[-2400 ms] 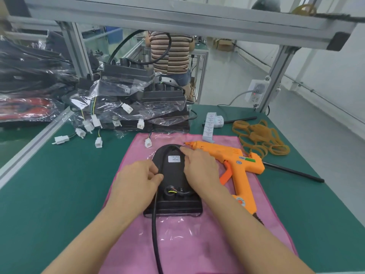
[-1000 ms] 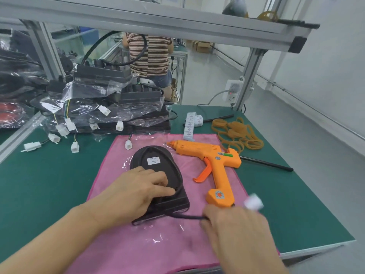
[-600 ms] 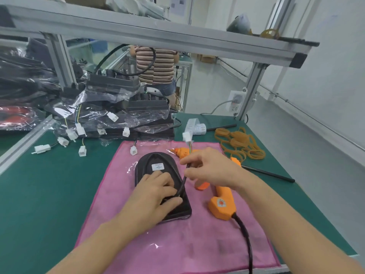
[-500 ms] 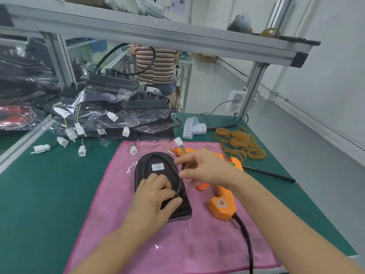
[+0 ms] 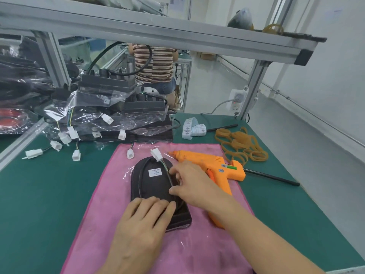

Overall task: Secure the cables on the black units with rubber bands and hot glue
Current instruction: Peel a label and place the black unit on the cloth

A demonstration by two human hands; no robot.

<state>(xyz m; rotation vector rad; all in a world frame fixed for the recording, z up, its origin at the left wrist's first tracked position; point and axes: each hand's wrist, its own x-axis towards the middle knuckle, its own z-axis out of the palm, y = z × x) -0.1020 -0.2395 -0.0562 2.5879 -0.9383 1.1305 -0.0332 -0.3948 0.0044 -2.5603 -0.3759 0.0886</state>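
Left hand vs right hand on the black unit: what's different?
The left hand lies flat, fingers straight, pressing the near end of the black unit; the right hand has curled fingers pinching the cable at the unit's right edge. The left sits nearer the camera, the right farther. Both touch the unit.

Left hand (image 5: 145,218) flat, fingers straight, pressing down; right hand (image 5: 190,183) apparently pinching, fingers curled.

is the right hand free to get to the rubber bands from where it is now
Probably not at once: the right hand pinches the cable on the black unit, and the glue gun lies between it and the rubber bands.
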